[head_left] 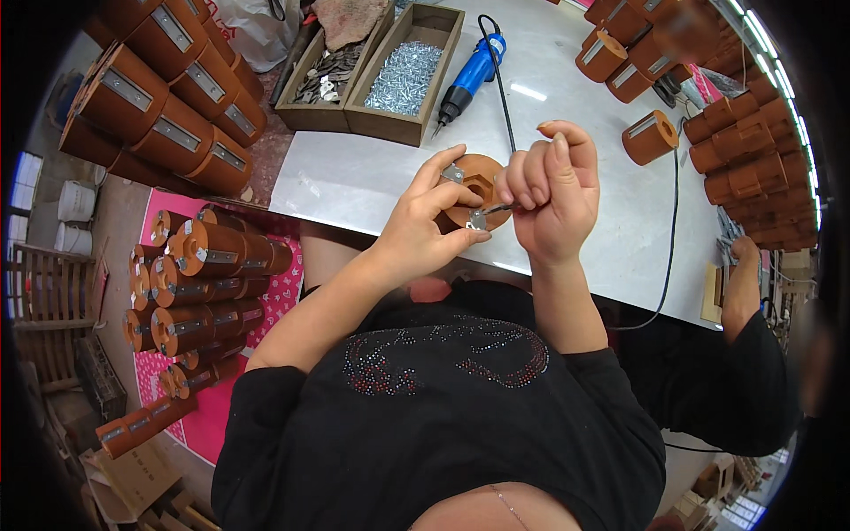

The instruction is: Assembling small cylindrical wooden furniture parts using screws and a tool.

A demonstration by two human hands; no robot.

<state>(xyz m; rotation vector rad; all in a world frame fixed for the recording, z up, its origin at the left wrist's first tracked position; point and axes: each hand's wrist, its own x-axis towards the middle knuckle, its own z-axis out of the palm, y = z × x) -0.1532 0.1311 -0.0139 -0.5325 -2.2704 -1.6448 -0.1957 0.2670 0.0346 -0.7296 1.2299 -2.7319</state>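
Note:
A reddish-brown round block [481, 170] with a central hole is on the grey-white table [345, 190] in front of me. My left hand [423, 212] grips it, fingers and thumb spread across its end. One small metal plate [452, 173] lies by my left fingers, and another metal plate [477, 220] is at my left thumb tip. My right hand [553, 190] is closed just right of the block, pinching a thin dark piece [498, 209] that points to the plate by the thumb. Most of that piece is hidden by my fingers.
A blue electric screwdriver [478, 73] with a black cord lies beyond the block. Left of it, one wooden bin [423, 19] holds screws, another flat metal pieces [332, 75]. Brown cylinders are stacked at left [168, 133] and right [739, 133]. A co-worker's hand [745, 252] is at far right.

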